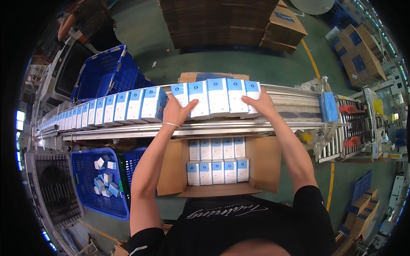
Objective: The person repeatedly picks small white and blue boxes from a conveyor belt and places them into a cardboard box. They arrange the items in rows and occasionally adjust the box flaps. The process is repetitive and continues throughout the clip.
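Note:
A row of several blue-and-white cartons (218,98) is squeezed end to end between my two hands over the conveyor (294,97). My left hand (176,112) presses the row's left end, its thumb across the near face. At the right end my right hand (259,103) presses inward, thumb also on the near face. To the left, a line of similar cartons (122,107) stands on the conveyor, close to my left hand. Below my forearms is an open cardboard box (261,164), flaps spread, with two rows of the same cartons (218,171) inside.
A blue basket (77,170) with loose small cartons stands at the lower left; another blue basket (100,70) is beyond the conveyor. A blue block (328,106) sits near the rollers (337,147) at right. Stacked cardboard (218,23) and a person (92,23) are farther off.

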### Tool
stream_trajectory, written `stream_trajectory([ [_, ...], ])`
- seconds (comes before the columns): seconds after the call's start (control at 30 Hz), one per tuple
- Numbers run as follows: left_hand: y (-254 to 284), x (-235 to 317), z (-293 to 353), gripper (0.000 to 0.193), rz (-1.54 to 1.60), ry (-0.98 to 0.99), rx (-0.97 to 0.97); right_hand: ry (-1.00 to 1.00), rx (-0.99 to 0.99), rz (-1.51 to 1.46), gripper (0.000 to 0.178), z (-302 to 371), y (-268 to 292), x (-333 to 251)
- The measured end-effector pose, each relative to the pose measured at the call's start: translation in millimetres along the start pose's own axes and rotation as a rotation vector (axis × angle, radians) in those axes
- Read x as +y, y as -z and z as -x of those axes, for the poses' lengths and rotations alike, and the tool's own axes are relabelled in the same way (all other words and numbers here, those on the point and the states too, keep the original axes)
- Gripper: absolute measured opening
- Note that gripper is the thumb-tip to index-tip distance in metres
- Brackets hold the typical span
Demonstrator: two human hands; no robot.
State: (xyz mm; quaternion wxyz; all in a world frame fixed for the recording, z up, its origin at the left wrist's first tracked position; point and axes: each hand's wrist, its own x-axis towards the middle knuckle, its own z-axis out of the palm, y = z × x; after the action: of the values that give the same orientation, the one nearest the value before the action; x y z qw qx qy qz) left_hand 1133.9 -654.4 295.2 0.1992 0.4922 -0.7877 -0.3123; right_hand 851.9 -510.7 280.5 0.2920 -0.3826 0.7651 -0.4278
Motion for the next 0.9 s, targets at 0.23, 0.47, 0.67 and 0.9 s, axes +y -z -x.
stream_trajectory([
  [0.23, 67, 31, 158, 0.088, 0.015, -0.13, 0.039, 0.004, 0.111, 0.138, 0.08, 183, 31, -66],
  [0.47, -96, -102, 171, 0.102, -0.333, 0.152, -0.316, -0.031, 0.127, 0.384, 0.097, 184, -94, 90],
  [0.67, -163, -142, 116, 0.101, -0.863, -0.006, -0.703, -0.236, -0.375, 0.954, 0.098, 121, -114, 120],
  [0.9, -174, -167, 191, 0.034, -0.916, -0.511, -0.311, 0.121, -0.495, 1.262, 0.075, 174, -126, 100],
])
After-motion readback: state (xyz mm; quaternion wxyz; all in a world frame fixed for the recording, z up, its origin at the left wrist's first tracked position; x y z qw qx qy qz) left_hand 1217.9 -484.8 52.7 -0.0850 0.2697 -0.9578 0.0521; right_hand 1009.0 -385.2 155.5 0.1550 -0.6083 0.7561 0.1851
